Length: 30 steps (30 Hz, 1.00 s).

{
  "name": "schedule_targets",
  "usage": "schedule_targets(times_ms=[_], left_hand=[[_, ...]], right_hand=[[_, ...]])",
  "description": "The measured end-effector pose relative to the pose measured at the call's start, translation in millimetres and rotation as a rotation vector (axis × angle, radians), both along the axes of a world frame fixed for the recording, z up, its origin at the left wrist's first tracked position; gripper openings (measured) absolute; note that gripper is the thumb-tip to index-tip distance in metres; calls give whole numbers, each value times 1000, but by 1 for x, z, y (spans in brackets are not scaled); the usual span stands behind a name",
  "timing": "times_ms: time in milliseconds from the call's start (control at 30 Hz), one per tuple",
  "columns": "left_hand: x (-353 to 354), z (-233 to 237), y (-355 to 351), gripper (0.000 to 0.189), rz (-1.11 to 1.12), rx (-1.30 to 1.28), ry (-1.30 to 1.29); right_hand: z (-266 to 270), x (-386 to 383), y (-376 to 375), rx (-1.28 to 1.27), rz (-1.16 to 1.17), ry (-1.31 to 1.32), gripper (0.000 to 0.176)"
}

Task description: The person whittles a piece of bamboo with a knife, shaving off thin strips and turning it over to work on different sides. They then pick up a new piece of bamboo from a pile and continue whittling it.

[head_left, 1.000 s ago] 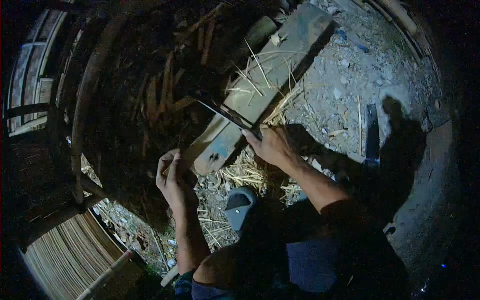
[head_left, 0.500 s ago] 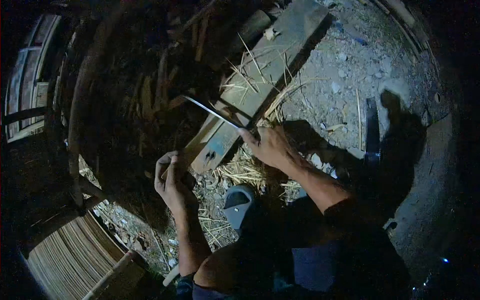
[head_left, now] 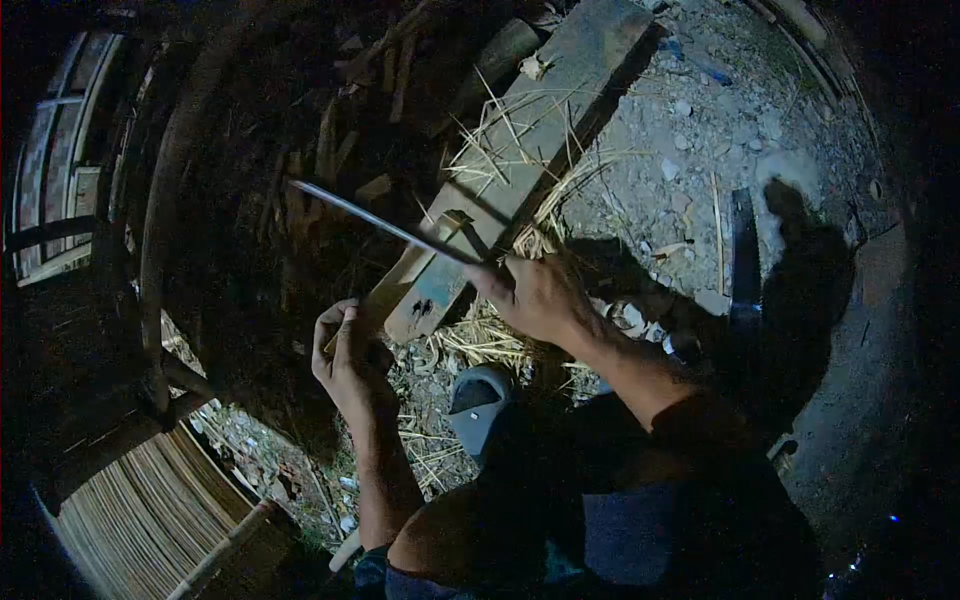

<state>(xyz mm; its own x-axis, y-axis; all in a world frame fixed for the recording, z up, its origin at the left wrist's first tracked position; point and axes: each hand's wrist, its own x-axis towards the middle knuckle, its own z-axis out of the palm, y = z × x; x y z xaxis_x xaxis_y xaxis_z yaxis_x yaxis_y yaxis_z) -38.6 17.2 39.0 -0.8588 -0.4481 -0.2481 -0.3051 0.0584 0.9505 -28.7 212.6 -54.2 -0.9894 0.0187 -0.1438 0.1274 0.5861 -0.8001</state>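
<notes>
Left hand [head_left: 350,365] pinches a thin strip [head_left: 412,268], probably wood or bamboo in this light, its far end over the plank [head_left: 570,85], likely for support. Right hand [head_left: 540,300] wraps the knife [head_left: 385,222] handle, keeping the blade free. Versus earlier: blade tip swung further left; left hand barely moved.

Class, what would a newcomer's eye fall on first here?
Probably the bright, thin blade in the right hand, pointing up and left over dark ground. Next, the long plank slanting across the upper middle, straw scattered on it. Then the grey shoe below its near end.
</notes>
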Motion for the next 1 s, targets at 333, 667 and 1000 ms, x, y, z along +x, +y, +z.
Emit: schedule_targets(times_ms=[333, 667, 1000], left_hand=[[6, -4, -7, 6, -25, 24, -32], [-4, -3, -4, 7, -41, 76, 29], [3, -2, -5, 32, -102, 21, 59]], right_hand=[[-33, -2, -2, 46, -114, -77, 72], [-97, -22, 1, 219, -215, 304, 75], [-83, -7, 2, 1, -66, -2, 67]])
